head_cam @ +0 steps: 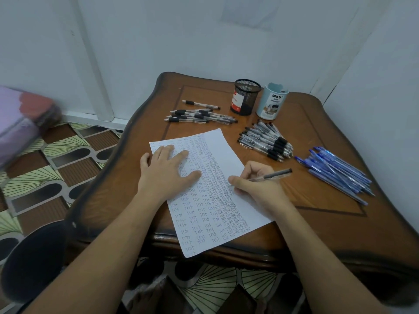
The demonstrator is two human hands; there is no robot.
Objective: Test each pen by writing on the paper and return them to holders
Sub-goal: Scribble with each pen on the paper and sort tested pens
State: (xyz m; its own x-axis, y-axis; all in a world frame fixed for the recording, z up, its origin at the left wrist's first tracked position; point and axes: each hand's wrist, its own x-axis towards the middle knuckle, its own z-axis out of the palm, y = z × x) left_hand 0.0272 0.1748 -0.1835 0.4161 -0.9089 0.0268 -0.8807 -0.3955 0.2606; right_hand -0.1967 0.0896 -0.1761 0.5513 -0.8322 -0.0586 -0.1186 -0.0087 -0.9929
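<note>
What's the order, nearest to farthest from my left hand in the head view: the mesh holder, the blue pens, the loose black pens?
1. Loose black pens, just beyond the left hand.
2. Mesh holder, back centre.
3. Blue pens, far right.

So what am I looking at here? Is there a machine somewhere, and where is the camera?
No machine here: a person works with bare hands, and the single picture comes from a camera worn on their head, looking down. The left hand lies flat on the paper, which is covered with rows of the word test. The right hand grips a clear pen, tip at the paper. On the wooden table lie one heap of clear pens beyond the paper, a second heap to its right, and a heap of blue pens. Behind stand two holders: a black mesh cup and a pale blue cup.
</note>
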